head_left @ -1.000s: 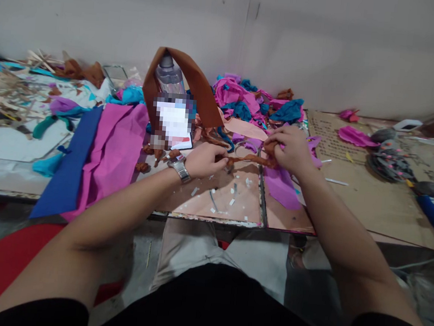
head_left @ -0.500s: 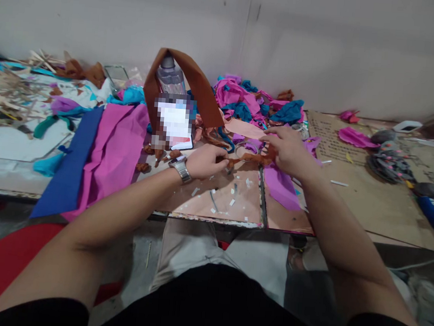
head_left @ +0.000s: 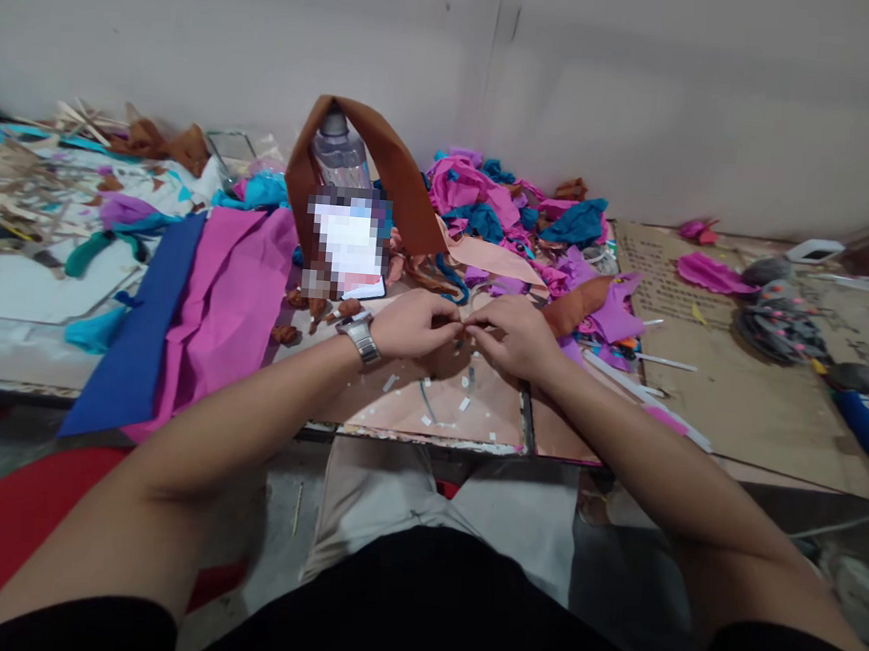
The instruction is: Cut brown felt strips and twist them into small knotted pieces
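Note:
My left hand (head_left: 415,326), with a metal watch on its wrist, is closed in a pinch over the bare front of the table. My right hand (head_left: 516,334) pinches from the other side, its fingertips meeting those of the left. Between them shows a small bit of brown crepe paper (head_left: 465,332), mostly covered by fingers. Just beyond my right wrist lies a loose brown crepe paper strip (head_left: 581,305) on purple paper. Several small brown crumpled paper buds (head_left: 316,308) sit left of my left hand.
A phone (head_left: 350,249) leans against a water bottle (head_left: 342,158), with a folded brown paper band (head_left: 406,198) draped over. Pink, blue and purple paper scraps (head_left: 482,194) pile behind. Pink sheets (head_left: 228,319) and a blue sheet (head_left: 140,332) lie left; cardboard (head_left: 745,390) covers the right.
My right hand has moved left and nearer, from the far end of the stretched brown strip to my left fingertips. A brown strip now shows beyond my right wrist. My left hand stays put.

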Action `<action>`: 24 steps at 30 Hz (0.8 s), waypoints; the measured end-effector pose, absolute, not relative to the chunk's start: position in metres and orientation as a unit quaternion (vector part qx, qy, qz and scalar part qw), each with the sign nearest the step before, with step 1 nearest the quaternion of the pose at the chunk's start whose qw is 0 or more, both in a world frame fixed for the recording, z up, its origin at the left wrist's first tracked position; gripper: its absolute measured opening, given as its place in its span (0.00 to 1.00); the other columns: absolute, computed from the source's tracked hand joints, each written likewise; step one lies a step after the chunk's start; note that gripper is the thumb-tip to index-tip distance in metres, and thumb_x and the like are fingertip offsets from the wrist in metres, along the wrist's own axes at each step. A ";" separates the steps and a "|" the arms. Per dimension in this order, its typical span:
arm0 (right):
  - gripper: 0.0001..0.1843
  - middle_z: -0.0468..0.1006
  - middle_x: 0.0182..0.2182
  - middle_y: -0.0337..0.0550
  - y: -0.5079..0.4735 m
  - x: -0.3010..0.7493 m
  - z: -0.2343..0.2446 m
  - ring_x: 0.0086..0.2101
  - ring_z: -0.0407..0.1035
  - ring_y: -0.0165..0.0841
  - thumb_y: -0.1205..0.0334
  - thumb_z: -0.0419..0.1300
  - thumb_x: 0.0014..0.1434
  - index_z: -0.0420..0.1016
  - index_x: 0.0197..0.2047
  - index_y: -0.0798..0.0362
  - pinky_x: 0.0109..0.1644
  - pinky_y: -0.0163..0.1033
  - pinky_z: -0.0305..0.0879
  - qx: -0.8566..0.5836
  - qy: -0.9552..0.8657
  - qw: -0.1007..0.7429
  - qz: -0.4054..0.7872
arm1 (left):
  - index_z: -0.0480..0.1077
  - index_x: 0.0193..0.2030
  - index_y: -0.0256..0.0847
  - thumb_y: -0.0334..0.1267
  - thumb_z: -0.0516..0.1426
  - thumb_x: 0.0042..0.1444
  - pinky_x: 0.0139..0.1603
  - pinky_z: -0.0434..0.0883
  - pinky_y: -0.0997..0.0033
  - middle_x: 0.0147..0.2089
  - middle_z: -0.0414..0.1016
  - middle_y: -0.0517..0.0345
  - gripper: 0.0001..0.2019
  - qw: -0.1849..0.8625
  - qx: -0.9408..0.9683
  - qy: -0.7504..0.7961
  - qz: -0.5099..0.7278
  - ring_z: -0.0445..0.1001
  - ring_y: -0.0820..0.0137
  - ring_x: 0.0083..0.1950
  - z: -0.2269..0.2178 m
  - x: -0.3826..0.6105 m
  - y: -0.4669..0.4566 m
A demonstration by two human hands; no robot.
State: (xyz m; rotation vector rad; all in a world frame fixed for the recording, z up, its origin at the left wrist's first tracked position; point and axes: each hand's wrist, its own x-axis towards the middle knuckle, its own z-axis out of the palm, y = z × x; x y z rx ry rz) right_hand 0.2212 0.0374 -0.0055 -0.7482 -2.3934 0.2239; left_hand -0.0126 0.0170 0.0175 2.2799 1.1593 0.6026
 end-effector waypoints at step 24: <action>0.05 0.85 0.36 0.43 0.029 0.219 -0.003 0.40 0.78 0.41 0.58 0.64 0.68 0.80 0.40 0.47 0.49 0.48 0.65 -0.278 -0.882 0.369 0.091 | 0.79 0.38 0.39 0.41 0.57 0.64 0.34 0.62 0.72 0.31 0.79 0.60 0.11 0.262 0.823 0.409 0.295 0.70 0.73 0.30 0.016 -0.010 0.013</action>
